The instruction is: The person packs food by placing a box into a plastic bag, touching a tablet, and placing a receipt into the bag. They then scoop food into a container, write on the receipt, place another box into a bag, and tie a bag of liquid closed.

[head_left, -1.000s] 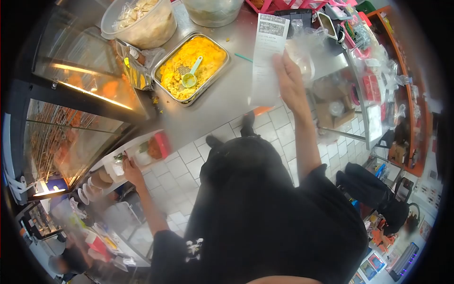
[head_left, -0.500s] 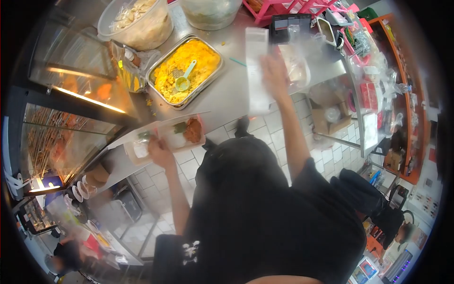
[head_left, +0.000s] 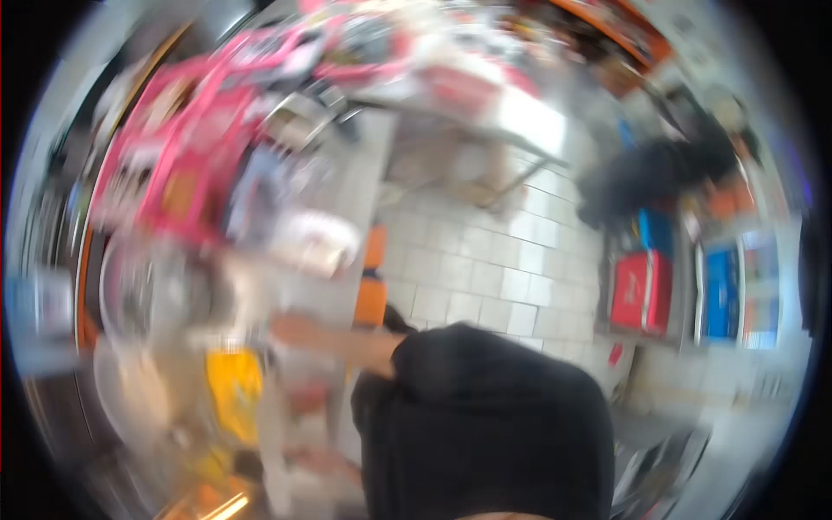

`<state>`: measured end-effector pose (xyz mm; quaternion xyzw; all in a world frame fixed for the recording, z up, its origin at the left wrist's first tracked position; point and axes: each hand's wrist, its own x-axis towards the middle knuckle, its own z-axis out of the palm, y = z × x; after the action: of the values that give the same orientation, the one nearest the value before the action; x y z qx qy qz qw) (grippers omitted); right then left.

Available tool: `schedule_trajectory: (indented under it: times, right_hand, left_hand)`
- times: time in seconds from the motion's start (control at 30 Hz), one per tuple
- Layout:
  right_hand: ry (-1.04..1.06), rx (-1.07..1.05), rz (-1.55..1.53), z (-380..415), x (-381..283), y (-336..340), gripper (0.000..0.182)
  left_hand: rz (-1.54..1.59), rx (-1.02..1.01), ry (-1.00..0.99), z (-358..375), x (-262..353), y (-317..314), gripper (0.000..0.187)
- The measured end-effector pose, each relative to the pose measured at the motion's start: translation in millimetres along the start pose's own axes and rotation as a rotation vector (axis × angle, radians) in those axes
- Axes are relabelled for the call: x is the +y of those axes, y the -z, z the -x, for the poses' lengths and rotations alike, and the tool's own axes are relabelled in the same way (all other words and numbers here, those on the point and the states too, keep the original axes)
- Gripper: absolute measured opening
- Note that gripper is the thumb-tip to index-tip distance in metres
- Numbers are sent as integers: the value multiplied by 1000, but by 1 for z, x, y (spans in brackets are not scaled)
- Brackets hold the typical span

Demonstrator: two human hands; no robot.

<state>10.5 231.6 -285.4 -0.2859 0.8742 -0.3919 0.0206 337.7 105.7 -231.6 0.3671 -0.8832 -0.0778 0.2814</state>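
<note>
Strong motion blur covers the work area. My right hand (head_left: 293,330) reaches over the steel counter (head_left: 334,204), its fingers smeared beside a pale shape I cannot make out. My left hand (head_left: 316,459) is lower down, near the counter edge, and what it touches cannot be seen clearly. Between the two arms lies a blurred reddish-brown food portion (head_left: 308,396). Yellow crumbly food (head_left: 234,390) shows to the left of the hands. A white package (head_left: 316,241) sits farther along the counter, beyond my right hand.
Pink baskets (head_left: 186,165) stand beyond the hands, with clear tubs (head_left: 130,381) at left. A lit strip (head_left: 227,507) glows at bottom left. Tiled floor (head_left: 468,260) lies right of the counter. A person in dark clothing (head_left: 663,169) is near a red box (head_left: 641,290).
My view has swung sharply to the right, so the counter now lies on the left. The white strip near my right hand is no longer distinct, and both hands are more blurred.
</note>
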Motion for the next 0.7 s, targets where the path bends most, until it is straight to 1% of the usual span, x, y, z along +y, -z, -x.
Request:
schedule_trajectory:
  times: [0.03, 0.07, 0.1, 0.13, 0.17, 0.23, 0.27, 0.33, 0.37, 0.4, 0.43, 0.47, 0.5, 0.53, 0.57, 0.6, 0.63, 0.67, 0.7]
  right_hand:
    - [57, -182, 277, 0, -26, 43, 32]
    - [19, 17, 258, 7, -42, 54, 41]
    - [-39, -63, 219, -1, -43, 49, 44]
    - [27, 142, 253, 0, -34, 22, 38]
    - [8, 175, 266, -2, -32, 17, 38]
    - [-53, 53, 92, -7, -36, 29, 28]
    - [-58, 74, 97, -11, -37, 32, 28]
    - [-141, 27, 111, -18, -45, 33, 21]
    - [-140, 36, 109, -23, -42, 29, 21]
    - [-99, 186, 134, -25, -32, 18, 21]
    - [-60, 321, 146, -21, -40, 18, 21]
    - [-103, 197, 174, -20, -38, 18, 24]
    - [88, 84, 232, -14, -28, 23, 29]
    - [-82, 160, -192, -5, -35, 42, 30]
    - [60, 129, -132, 0, -27, 48, 24]
    - [-230, 63, -443, 22, -56, 103, 27]
    - [20, 19, -367, 33, -43, 107, 29]
    - [-140, -142, -595, 49, -37, 104, 28]
    - [-187, -319, -475, 52, -69, 158, 27]
  left_hand:
    - [88, -29, -80, -18, 28, -42, 45]
    - [144, -63, -151, -31, 49, -73, 44]
    - [183, -89, -211, -41, 64, -95, 44]
    - [205, -108, -257, -48, 72, -109, 43]
    - [217, -118, -292, -55, 78, -121, 43]
    - [221, -130, -346, -72, 92, -133, 42]
    - [223, -134, -367, -77, 96, -139, 41]
    - [214, -144, -399, -86, 93, -145, 40]
    - [204, -148, -408, -90, 92, -143, 40]
    - [192, -156, -410, -90, 90, -141, 40]
    - [165, -171, -403, -84, 77, -132, 39]
    - [113, -190, -378, -72, 50, -111, 39]
    - [29, -194, -329, -62, 11, -74, 39]
    - [-72, -184, -256, -47, -30, -30, 38]
    - [-192, -162, -151, -20, -68, 27, 38]
    - [-52, -33, -78, -46, -9, 65, 30]
    - [-39, 36, -200, -68, 37, 85, 30]
    - [-182, 76, -79, -88, 59, 81, 30]
    - [593, 21, -1, -104, 76, 80, 46]
